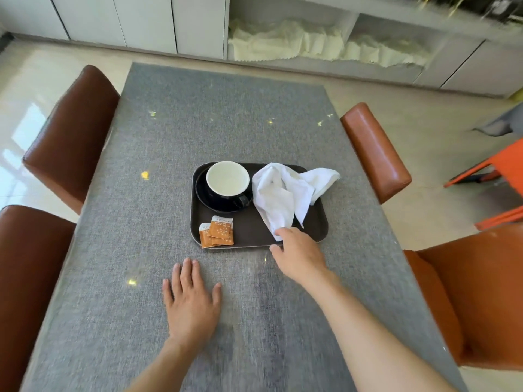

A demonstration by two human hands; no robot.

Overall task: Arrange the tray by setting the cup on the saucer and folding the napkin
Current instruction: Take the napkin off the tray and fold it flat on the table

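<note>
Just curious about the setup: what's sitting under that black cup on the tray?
A black saucer sits under the cup, both on the brown tray. The saucer's rim shows at left and front; its middle is covered by the cup.

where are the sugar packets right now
The sugar packets lie in the tray's near-left corner, below the cup and saucer.

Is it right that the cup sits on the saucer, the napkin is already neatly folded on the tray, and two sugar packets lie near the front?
Not quite. In the head view the napkin is crumpled, one corner over the tray edge. The cup does sit on the saucer, with two sugar packets near the front.
</note>
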